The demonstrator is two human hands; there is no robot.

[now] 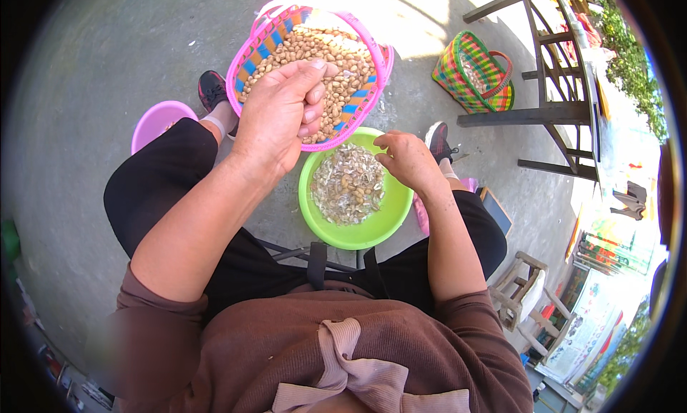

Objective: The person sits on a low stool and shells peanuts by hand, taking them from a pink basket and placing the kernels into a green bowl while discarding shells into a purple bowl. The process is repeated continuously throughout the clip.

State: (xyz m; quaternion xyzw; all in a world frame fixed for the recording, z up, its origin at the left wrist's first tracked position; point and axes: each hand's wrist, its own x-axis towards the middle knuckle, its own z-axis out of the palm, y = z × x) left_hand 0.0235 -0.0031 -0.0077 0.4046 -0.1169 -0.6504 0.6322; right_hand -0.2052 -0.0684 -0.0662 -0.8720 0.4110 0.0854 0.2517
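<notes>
My left hand (287,107) is raised over a pink-rimmed woven basket (233,75) of unshelled peanuts (343,93). Its fingers are curled, with thumb and forefinger pressed together; whether something small lies between them cannot be made out. Over the right rim of a green plastic basin (397,209) is my right hand (405,158), palm down, fingers bent and slightly apart, with nothing visible in it. Inside the basin lie pale broken shells and husks (343,177) with several whole peanuts (357,192) among them. The basin stands between my knees, next to the basket.
A pink basin (155,123) sits beyond my left knee. At the upper right, a checked woven basket (461,80) holds pale bits near a dark wooden frame (526,115). A small wooden stool (518,300) stands at the lower right. A pink bag (421,214) lies beside the green basin.
</notes>
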